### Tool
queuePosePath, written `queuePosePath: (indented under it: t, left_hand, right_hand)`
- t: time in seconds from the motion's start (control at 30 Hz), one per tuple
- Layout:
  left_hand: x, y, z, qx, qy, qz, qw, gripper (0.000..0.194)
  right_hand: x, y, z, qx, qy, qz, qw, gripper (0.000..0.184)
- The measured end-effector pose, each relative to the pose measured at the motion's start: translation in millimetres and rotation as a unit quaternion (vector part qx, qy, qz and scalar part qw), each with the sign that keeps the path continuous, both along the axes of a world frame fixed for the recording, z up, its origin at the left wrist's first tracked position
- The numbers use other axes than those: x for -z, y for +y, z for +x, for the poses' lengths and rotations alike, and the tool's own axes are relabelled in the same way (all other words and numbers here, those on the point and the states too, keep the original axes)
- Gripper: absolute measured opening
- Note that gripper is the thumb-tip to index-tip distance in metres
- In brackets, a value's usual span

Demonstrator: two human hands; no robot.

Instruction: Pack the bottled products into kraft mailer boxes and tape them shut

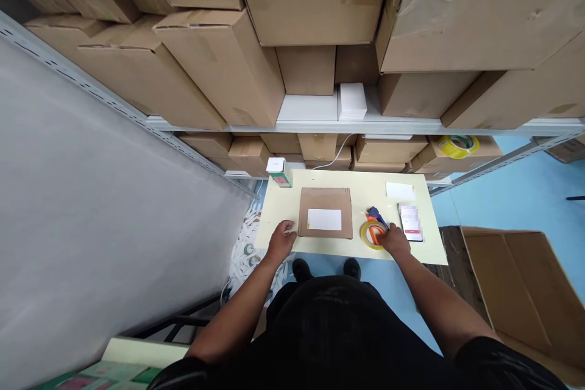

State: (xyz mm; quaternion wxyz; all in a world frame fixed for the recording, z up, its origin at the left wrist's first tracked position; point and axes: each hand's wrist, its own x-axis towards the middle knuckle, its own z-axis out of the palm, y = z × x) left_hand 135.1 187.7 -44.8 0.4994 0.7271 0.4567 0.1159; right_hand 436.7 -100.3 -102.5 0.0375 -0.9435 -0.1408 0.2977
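A flat brown cardboard parcel [326,195] with a white label [324,219] lies on the cream table [283,207]. My left hand [280,241] is beside the parcel's lower left corner, fingers bent and apart from the thumb, with nothing in it. At the right, my right hand [395,240] has its fingers closed at the edge of a roll of clear yellowish tape [364,236]. An orange tool [376,234] lies within the roll's ring, and a blue-headed tool [375,213] slants from above it toward my fingers. The fingertips are partly hidden.
A phone [411,222] and white label slip [400,190] lie right of my hand. A small white-green box [280,173] stands at the table's back left. Shelves with cartons [315,6] rise behind. An open carton [512,280] stands right; paper scraps [247,250] litter the floor left.
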Motion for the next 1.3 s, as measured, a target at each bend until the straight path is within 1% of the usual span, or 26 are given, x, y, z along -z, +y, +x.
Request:
queuePosePath:
  t: [0.1, 0.17, 0.23, 0.3, 0.37, 0.43, 0.5, 0.57, 0.63, 0.7, 0.8, 0.87, 0.93, 1.0, 1.07, 1.1, 1.17, 1.2, 1.23, 1.3]
  left_hand:
    - [-14.9, -5.7, 4.1, 0.01, -0.008, 0.025, 1.0, 0.027]
    - [-27.8, -11.3, 8.6, 0.031, -0.012, 0.053, 0.998, 0.026]
    - [-41.4, -18.6, 17.4, 0.069, -0.022, 0.066, 0.995, 0.022]
    - [-53.4, -28.0, 32.3, 0.116, -0.038, 0.045, 0.991, 0.02]
    - [-61.7, -39.4, 52.7, 0.158, -0.045, -0.01, 0.986, 0.022]
    - [-66.7, -51.8, 75.9, 0.177, -0.038, -0.107, 0.978, 0.03]
    - [-70.3, -63.6, 97.7, 0.164, -0.029, -0.222, 0.961, 0.042]
    - [-74.4, -73.0, 114.4, 0.139, -0.03, -0.303, 0.942, 0.054]
    - [-79.5, -78.5, 124.3, 0.122, -0.046, -0.34, 0.931, 0.054]
    - [-85.0, -80.4, 128.2, 0.105, -0.069, -0.351, 0.928, 0.042]
    - [-91.6, -79.4, 127.8, 0.076, -0.086, -0.348, 0.931, 0.021]
    - [-94.6, -79.1, 126.3, 0.069, -0.085, -0.343, 0.933, 0.014]
    - [-96.6, -79.6, 124.8, 0.061, -0.083, -0.335, 0.936, 0.013]
    - [-98.0, -79.9, 123.0, 0.045, -0.087, -0.315, 0.944, 0.013]
    - [-99.2, -77.9, 119.7, 0.039, -0.081, -0.279, 0.956, 0.014]
    - [-99.9, -75.7, 117.2, 0.047, -0.069, -0.255, 0.963, 0.015]
    - [-101.9, -69.6, 110.5, 0.088, -0.028, -0.191, 0.977, 0.015]
    - [-103.2, -66.3, 106.5, 0.118, -0.007, -0.154, 0.981, 0.015]
    - [-104.6, -63.3, 102.3, 0.15, 0.009, -0.116, 0.982, 0.015]
    - [-107.0, -59.1, 93.6, 0.203, 0.027, -0.055, 0.977, 0.015]
  right_hand:
    - [4.5, 2.8, 4.9, 0.017, 0.035, 0.01, 0.999, 0.04]
    - [4.2, 1.4, 5.4, 0.014, 0.024, 0.022, 0.999, 0.038]
    - [0.2, -3.3, 3.2, 0.011, -0.009, 0.056, 0.998, 0.036]
    - [-7.6, -10.2, -0.9, 0.009, -0.045, 0.114, 0.992, 0.035]
    - [-18.4, -17.1, -5.9, 0.002, -0.066, 0.184, 0.981, 0.038]
    - [-31.1, -21.1, -11.3, -0.014, -0.088, 0.26, 0.961, 0.042]
    - [-44.6, -20.4, -17.4, -0.047, -0.126, 0.337, 0.932, 0.045]
    - [-57.9, -15.9, -24.8, -0.091, -0.16, 0.4, 0.898, 0.048]
    - [-69.6, -9.8, -33.5, -0.124, -0.169, 0.436, 0.875, 0.051]
    - [-78.6, -4.7, -43.2, -0.131, -0.155, 0.452, 0.869, 0.056]
    - [-86.4, -0.7, -57.0, -0.115, -0.105, 0.466, 0.871, 0.061]
    - [-89.4, 0.9, -64.3, -0.087, -0.053, 0.477, 0.873, 0.063]
    - [-93.0, 3.4, -69.0, -0.048, 0.012, 0.49, 0.87, 0.063]
    - [-98.0, 7.8, -71.0, -0.022, 0.095, 0.502, 0.859, 0.064]
    - [-104.0, 14.1, -70.3, -0.013, 0.215, 0.505, 0.836, 0.062]
    - [-107.0, 17.8, -69.2, -0.009, 0.282, 0.501, 0.818, 0.059]
    - [-112.1, 26.0, -66.5, 0.014, 0.39, 0.478, 0.786, 0.053]
    - [-114.1, 30.1, -65.2, 0.031, 0.419, 0.463, 0.78, 0.052]
    - [-115.6, 34.1, -64.4, 0.046, 0.434, 0.445, 0.782, 0.052]
    - [-117.6, 40.7, -64.4, 0.063, 0.445, 0.396, 0.801, 0.055]
